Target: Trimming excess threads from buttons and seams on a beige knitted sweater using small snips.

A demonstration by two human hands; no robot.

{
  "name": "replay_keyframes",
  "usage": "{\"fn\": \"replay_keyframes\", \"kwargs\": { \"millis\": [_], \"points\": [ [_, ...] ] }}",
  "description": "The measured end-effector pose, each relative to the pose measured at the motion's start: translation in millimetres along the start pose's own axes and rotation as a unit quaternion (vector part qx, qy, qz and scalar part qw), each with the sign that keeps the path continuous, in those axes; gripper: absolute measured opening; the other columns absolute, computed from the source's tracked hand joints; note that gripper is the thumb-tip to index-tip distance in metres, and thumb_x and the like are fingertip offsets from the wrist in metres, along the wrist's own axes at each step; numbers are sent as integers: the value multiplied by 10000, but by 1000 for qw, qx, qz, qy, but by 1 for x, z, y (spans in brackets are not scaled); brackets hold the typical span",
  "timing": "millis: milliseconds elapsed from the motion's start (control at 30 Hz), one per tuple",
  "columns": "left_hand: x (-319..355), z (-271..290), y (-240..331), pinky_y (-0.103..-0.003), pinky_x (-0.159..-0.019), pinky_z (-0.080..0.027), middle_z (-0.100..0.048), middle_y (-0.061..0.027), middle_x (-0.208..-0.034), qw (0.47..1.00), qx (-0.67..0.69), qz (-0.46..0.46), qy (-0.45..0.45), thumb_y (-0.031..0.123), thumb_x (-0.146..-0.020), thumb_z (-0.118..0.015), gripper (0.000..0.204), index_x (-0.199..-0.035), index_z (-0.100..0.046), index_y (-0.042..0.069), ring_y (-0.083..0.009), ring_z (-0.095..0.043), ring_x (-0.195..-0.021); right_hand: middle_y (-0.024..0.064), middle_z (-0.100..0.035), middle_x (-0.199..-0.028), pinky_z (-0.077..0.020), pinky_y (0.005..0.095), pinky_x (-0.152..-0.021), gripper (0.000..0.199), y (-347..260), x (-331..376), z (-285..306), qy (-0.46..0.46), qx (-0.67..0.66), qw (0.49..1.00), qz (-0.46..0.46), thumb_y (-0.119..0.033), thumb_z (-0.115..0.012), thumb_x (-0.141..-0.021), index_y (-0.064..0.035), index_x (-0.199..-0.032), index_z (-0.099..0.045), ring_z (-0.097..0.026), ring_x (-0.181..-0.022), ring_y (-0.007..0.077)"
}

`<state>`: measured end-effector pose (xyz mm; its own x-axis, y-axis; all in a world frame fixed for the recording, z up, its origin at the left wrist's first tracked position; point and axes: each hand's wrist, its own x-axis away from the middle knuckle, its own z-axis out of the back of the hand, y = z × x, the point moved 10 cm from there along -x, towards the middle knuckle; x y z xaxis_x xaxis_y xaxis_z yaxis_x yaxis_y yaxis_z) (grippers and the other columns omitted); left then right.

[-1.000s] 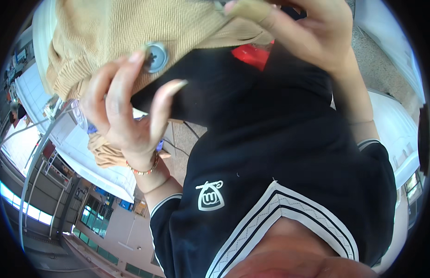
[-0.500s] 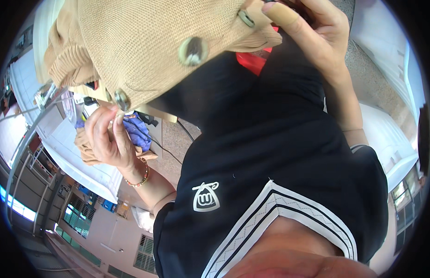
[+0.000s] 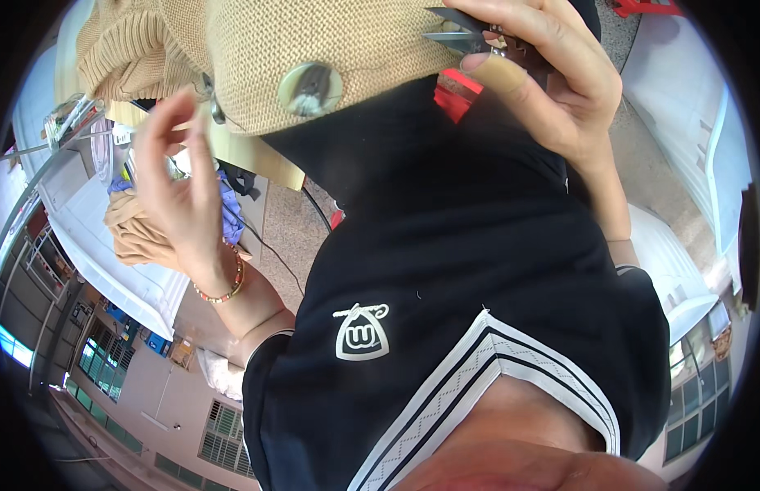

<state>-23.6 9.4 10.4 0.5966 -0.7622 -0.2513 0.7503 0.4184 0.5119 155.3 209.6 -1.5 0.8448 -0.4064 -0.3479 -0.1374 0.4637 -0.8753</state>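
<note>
1 R hand [image 3: 572, 90] round snips [image 3: 466, 40], L hand [image 3: 179, 184] grip unclear; knit [image 3: 367, 49], wood tbl [image 3: 261, 159], speckled flr [image 3: 651, 147]

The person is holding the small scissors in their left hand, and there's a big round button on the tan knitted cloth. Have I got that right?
Not quite: the head view shows the small scissors in the person's right hand, not the left hand. The tan knitted cloth does have a big round button.
</note>
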Motion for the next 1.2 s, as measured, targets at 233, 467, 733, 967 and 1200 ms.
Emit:
{"fn": "replay_keyframes", "kwargs": {
  "millis": [233, 467, 733, 967, 1200],
  "points": [
    [-10, 2, 101, -256, -764, -465, -530, -56, -1042, 986, -11, -166, 18, 114, -656, -866, 536, -1145, -671, 18, -151, -545, -893, 81, -612, -846, -417, 248, -612, 414, -5, -1, -3, 4, 7, 999, 37, -41, -787, -746, 32, -1135, -666, -534, -678, 141],
    [-14, -17, 114, -225, -700, -433, -504, -21, -932, 975, -41, -219, 8, 39, -660, -838, 295, -944, -767, 79, -118, -511, -835, 69, -592, -826, -418, 253, -617, 441, -4, -1, -8, -9, -13, 1000, -14, -34, -791, -742, 11, -1163, -663, -540, -681, 152],
    [-8, -7, 93, -225, -711, -427, -534, -32, -886, 985, 33, -167, 40, -2, -693, -806, 255, -938, -761, 52, -120, -520, -795, 64, -600, -853, -479, 249, -583, 486, -21, -10, -24, -56, -1, 997, 47, -87, -792, -728, -64, -1197, -669, -602, -692, 157],
    [-1, 1, 80, -219, -700, -430, -541, -31, -885, 986, 13, -150, 71, -6, -696, -818, 217, -895, -750, 46, -111, -538, -783, 43, -604, -809, -480, 233, -556, 465, -25, -20, -36, -60, 79, 991, 89, -96, -799, -691, -48, -1141, -690, -600, -641, 140],
    [4, 4, 82, -220, -659, -452, -534, -46, -902, 980, 64, -165, 95, -32, -705, -807, 178, -847, -712, 19, -110, -563, -756, 42, -605, -781, -469, 226, -527, 383, -57, -14, -26, 69, 148, 947, 278, -129, -780, -716, -34, -1080, -707, -593, -610, 133]
  ]
}}
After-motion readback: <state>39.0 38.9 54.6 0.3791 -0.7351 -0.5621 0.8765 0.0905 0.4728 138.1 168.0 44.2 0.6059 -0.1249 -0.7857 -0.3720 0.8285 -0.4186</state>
